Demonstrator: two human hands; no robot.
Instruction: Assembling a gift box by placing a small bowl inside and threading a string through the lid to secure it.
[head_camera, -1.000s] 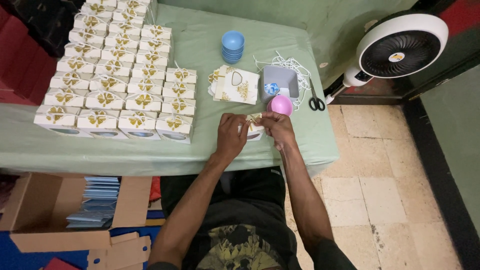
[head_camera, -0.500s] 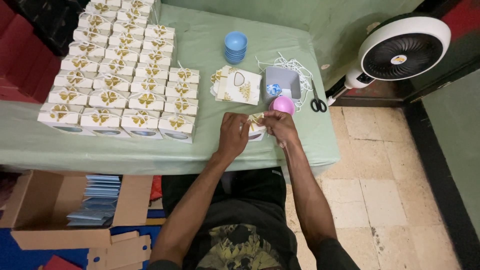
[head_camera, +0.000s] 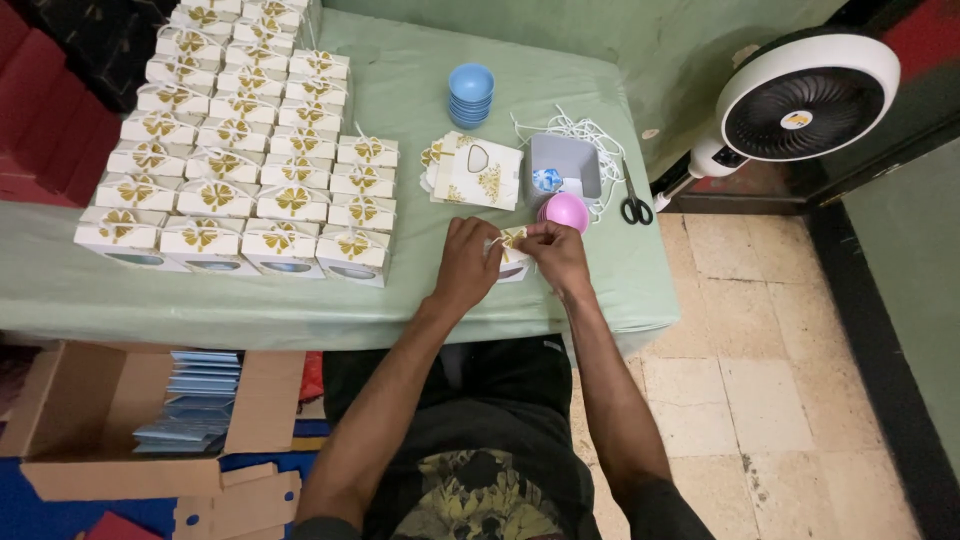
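Note:
A small white gift box with gold print rests near the front edge of the green-covered table. My left hand grips its left side. My right hand pinches its top, fingers closed on the flap or a thin white string. Most of the box is hidden by both hands. Just behind my right hand sits a pink bowl.
Several rows of finished white-and-gold boxes fill the table's left. Flat box blanks, stacked blue bowls, a grey tray, white strings and scissors lie behind. A fan stands right. A cardboard carton sits on the floor.
Both hands stay on the small box with only small finger movements at its top. The view shifted slightly.

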